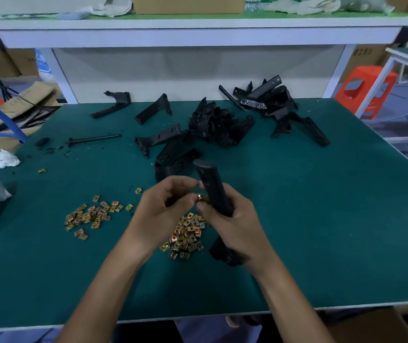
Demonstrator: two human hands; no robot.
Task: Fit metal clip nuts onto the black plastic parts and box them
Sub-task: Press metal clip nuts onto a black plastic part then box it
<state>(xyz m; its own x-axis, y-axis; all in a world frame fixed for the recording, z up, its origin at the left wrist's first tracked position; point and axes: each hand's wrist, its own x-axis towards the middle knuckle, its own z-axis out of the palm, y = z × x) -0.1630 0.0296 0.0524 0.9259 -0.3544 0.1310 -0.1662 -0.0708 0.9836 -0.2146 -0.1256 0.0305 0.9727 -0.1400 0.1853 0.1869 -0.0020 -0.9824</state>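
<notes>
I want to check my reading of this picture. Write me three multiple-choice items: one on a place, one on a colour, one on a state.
1. Where do the loose nuts lie?
A. in a bowl
B. on the mat
C. on a plate

2. What colour is the mat?
A. red
B. white
C. green

3. What does the right hand do?
A. grips a black part
B. lies flat on the mat
C. holds a hammer

Answers:
1 B: two piles lie on the mat near the hands.
2 C: its surface is dark green.
3 A: its fingers curl round the part, while the left hand pinches a nut beside it.
</notes>
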